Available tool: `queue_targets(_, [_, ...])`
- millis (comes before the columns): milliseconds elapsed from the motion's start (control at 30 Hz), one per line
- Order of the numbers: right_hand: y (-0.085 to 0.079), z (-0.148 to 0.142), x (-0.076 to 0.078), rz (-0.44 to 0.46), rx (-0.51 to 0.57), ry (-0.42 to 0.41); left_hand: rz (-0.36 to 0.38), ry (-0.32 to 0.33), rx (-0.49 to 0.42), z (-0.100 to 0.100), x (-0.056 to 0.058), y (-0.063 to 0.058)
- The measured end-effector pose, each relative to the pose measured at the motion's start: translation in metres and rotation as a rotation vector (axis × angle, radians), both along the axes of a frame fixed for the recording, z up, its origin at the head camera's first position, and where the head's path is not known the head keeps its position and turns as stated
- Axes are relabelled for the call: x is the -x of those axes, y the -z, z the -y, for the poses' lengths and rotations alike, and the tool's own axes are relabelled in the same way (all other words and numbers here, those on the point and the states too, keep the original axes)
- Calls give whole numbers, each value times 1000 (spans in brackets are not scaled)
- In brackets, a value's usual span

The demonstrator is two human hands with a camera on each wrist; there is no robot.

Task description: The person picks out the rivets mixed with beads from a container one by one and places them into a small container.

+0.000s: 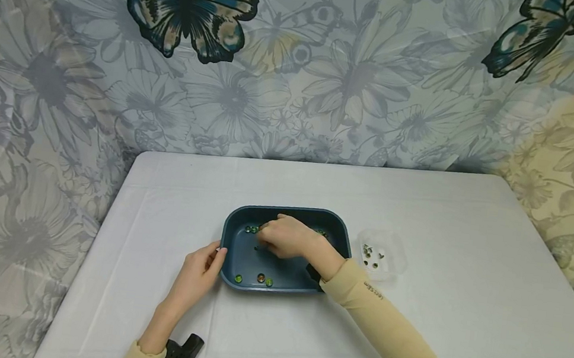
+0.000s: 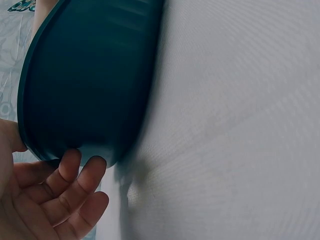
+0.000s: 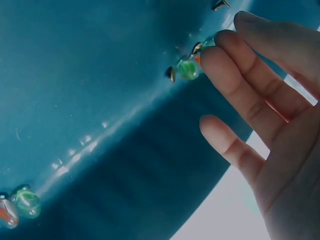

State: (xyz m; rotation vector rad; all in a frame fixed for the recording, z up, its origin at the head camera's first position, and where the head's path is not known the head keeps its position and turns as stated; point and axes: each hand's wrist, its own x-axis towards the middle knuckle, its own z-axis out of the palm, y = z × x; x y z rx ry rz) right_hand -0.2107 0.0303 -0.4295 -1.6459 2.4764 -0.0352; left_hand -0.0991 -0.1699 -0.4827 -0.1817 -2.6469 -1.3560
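Note:
My left hand (image 1: 201,267) holds a dark blue rectangular tray (image 1: 283,269) at its left end, thumb at the rim and fingers along the outer wall. The left wrist view shows these fingers (image 2: 70,192) bent against the tray's end. Inside the tray, my right hand (image 1: 287,237) reaches down with its fingers low over the floor. In the right wrist view its fingertips (image 3: 212,57) are right by a green glass marble (image 3: 188,69) and small gold-coloured pieces (image 3: 171,74). I cannot tell whether it pinches one.
Along the tray's near side lie an orange-brown marble (image 1: 261,278) and green marbles (image 1: 238,279). More green marbles (image 1: 251,229) sit near the far left. Right of the tray, a clear plastic container (image 1: 389,263) holds several small pieces. The white-covered table (image 1: 176,201) meets a patterned backdrop.

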Motion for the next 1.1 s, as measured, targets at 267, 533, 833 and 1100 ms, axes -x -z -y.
queue_targets(267, [1,4,1,4,15,-19,-9,-2,-4,0,-1,-2])
queue_targets(533, [1,9,2,-5,-2,-32,-6,-4,-2,0,0,-1])
queue_targets(833, [6,15,4,-6,-29,-42,6,-18,4,0,1,0])
queue_targets(1100, [6,21,5,18,-63,-33,1,-16,9,0,1,1])
